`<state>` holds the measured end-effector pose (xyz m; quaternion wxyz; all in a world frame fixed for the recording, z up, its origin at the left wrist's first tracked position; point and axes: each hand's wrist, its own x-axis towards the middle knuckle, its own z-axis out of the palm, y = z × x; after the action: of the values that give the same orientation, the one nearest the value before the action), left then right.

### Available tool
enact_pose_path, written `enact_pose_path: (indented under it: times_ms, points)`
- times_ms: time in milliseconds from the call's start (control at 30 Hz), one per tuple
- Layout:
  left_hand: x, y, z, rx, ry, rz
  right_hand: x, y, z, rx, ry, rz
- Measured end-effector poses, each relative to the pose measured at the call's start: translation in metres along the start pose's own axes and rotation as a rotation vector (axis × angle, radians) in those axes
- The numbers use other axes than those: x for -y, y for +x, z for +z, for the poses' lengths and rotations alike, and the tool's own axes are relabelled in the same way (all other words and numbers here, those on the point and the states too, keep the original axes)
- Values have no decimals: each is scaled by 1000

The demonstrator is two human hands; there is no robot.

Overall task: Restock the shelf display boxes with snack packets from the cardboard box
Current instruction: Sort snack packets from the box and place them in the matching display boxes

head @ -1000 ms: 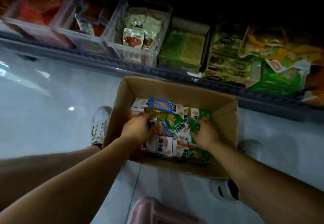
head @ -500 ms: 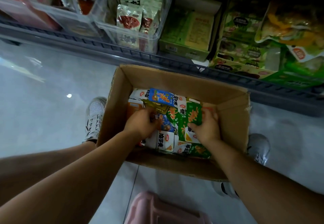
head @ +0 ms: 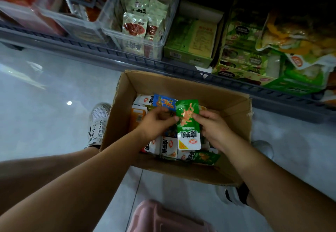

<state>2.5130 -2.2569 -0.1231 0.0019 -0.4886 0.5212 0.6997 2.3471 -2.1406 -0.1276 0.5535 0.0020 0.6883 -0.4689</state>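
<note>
Green snack packet [head: 189, 135] is held just above the pile [head: 169, 147] in the cardboard box [head: 181, 86], pinched from both sides: left hand [head: 154, 122] fingers curl on its left edge, right hand [head: 216, 130] fingers on its right. Box sits on the floor [head: 54, 113], right below the shelf [head: 127, 57].

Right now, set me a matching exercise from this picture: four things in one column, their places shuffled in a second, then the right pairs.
Things
1. green-and-white snack packet
2. brown cardboard box
3. clear plastic bin
4. white lace-up sneaker

Places
A. up on the grey wire shelf
B. on the pale floor, beside the box's left wall
C. pinched between the left hand and the right hand
D. on the floor in front of the shelf, holding packets

Pairs: 1-C, 2-D, 3-A, 4-B
</note>
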Motion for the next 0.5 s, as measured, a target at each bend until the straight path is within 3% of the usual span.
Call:
enact_pose_path:
  times_ms: [100,267,400,500]
  points:
    - [-10,-6,2,40,-78,13,8,-9,5,102,-146,-10]
    - [-11,-12,-7,-28,-141,2,15,-14,-12,222,-651,67]
    - [-4,-12,-24,182,102,-166,17,-13,-18,62,-261,48]
    - [2,-11,-20,260,233,-247,12,-5,-6,63,-311,-1]
